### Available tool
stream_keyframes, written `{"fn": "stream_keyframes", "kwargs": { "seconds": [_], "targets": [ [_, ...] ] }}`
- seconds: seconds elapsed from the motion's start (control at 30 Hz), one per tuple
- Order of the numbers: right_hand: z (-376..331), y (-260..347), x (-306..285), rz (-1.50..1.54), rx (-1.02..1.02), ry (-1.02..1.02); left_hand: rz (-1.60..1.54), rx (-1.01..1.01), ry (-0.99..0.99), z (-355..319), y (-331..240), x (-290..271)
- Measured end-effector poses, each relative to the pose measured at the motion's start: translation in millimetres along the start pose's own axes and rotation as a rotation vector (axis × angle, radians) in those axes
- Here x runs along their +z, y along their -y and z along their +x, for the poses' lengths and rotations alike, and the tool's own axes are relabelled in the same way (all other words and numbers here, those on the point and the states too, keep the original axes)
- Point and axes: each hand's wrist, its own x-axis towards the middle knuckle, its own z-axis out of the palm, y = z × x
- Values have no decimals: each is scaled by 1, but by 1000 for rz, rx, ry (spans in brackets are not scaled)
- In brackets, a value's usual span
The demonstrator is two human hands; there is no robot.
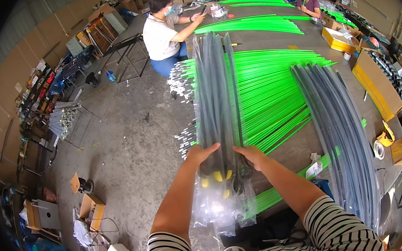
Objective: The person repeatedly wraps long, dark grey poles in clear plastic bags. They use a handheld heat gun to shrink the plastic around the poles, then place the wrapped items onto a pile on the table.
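A long bundle of dark grey rods in clear plastic sleeves lies lengthwise before me, across the green rods. My left hand grips its left side, thumb on top and fingers hidden beneath. From the right side my right hand holds the same bundle, its thumb pointing inward. The near end of the plastic hangs loose toward me, with yellow pieces showing through it. Under the bundle many thin bright green rods with white ends fan out over the table. A second sleeved grey bundle rests to the right.
More green rods lie farther up the table. A seated person in a light shirt holds a phone at the far left; another person sits far right. Cardboard boxes line the right edge. A white tape roll lies nearby.
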Motion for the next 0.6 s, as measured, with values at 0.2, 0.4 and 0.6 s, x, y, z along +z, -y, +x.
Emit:
{"fn": "stream_keyframes", "kwargs": {
  "seconds": [0.2, 0.4, 0.6],
  "targets": [
    [-8, 17, 5, 223, 144, 273, -161, 32, 159, -30, -36, -3],
    [-23, 28, 10, 313, 154, 411, -408, 1, 335, -32, -36, -8],
    [-27, 28, 9, 397, 73, 489, -573, 48, 495, -54, -64, -10]
  ]
}}
